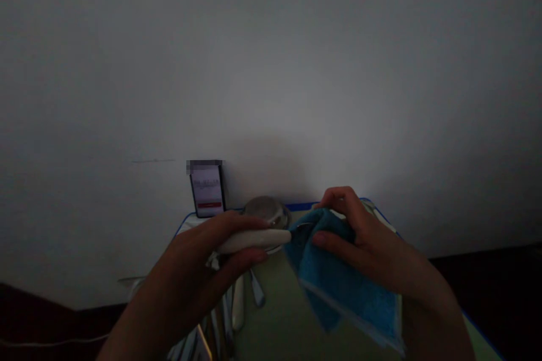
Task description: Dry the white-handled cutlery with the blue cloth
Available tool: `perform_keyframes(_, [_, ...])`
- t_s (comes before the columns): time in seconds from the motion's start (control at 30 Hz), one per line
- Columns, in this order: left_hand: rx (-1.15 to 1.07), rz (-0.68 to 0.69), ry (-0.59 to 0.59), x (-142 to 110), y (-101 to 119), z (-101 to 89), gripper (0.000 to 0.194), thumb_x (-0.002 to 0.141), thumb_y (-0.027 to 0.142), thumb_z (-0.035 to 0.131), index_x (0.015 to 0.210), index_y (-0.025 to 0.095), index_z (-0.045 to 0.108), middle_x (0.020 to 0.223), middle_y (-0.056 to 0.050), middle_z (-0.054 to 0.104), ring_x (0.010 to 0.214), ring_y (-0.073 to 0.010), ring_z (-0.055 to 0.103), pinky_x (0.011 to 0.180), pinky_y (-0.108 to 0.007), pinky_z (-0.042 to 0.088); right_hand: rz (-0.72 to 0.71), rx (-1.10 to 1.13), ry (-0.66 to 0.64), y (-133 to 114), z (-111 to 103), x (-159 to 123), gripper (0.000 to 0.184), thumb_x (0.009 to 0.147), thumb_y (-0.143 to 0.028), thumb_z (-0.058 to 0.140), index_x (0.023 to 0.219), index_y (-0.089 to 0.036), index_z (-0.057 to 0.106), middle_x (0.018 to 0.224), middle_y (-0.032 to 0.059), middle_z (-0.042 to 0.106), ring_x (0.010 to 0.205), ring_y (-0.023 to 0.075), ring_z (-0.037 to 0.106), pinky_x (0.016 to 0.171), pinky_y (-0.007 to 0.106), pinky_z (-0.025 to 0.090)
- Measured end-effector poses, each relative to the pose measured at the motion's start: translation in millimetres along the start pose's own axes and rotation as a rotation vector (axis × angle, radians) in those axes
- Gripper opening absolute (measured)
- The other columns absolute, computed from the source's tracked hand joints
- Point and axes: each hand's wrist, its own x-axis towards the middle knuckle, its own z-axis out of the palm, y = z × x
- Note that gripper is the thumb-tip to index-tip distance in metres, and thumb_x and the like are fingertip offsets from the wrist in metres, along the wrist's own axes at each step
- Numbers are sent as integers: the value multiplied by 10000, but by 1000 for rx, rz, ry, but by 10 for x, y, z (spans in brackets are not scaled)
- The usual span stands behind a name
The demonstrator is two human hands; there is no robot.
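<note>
My left hand (224,248) is closed around the thick white handle (258,240) of a utensil. A thin metal part (301,226) runs from that handle to the right and disappears into a blue cloth (334,276). My right hand (351,225) pinches the cloth around the metal end, so the tip is hidden and I cannot tell what kind of utensil it is. The cloth's pale-edged lower part hangs down over the table. Just behind the handle stands a round metal bowl or lid (266,210), partly covered by my left hand.
A phone (207,189) with a lit screen leans upright against the grey wall (271,67). On the pale green, blue-edged table (279,316) lie several utensils, among them one with a white handle (238,303) and a metal handle (257,289). A white cable (55,343) runs at lower left.
</note>
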Motion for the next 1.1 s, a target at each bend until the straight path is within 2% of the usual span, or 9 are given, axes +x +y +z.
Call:
perform_keyframes(0.17, [-5,-24,-49,-14,-30,0,200,828,365,583,1015,295,581,896,48,716,761,-129,679,611,-162,516,-10,-3,113,46,25,-5,226,892,-322,426,1084,-251,328,1050,41,531,782,144,564,693,303,448])
perform_keyframes(0.3, [-18,-20,-68,-21,-53,-6,205,826,347,586,1026,301,582,915,49,713,788,-128,676,637,-165,518,-19,42,86,23,16,14,212,884,-238,428,1073,-264,336,933,3,519,710,124,537,611,271,441])
perform_keyframes(0.5, [-26,-19,-66,-14,-52,-5,192,831,324,585,1020,296,586,904,52,709,777,-120,671,654,-166,516,-74,23,96,-5,-20,25,202,828,-257,571,1004,-269,472,972,-20,583,886,136,558,757,274,432])
perform_keyframes(0.67, [-6,-15,-26,-19,-35,-21,187,819,344,594,999,292,595,884,52,715,761,-124,675,638,-160,518,-70,-49,188,-17,-26,27,142,812,-269,595,942,-259,538,868,-28,619,815,136,577,714,264,428])
perform_keyframes(0.77, [-7,-6,-54,-20,-23,-40,176,821,325,592,993,285,597,872,48,714,754,-123,674,637,-161,516,-77,-115,253,-33,-17,49,128,800,-257,607,918,-249,557,828,-25,615,774,134,573,703,264,426])
perform_keyframes(0.93, [-1,13,-70,-10,-21,-27,177,823,321,592,996,284,593,869,49,708,750,-116,669,654,-165,515,-94,-179,208,-81,51,101,105,794,-274,608,890,-237,585,801,-17,628,737,136,578,694,269,434])
perform_keyframes(1.1, [19,-27,-63,-34,-62,-27,178,822,348,584,977,267,616,866,31,720,752,-140,680,629,-178,527,-101,-177,177,-41,70,112,101,798,-244,600,898,-236,591,825,-20,644,742,129,587,681,255,436])
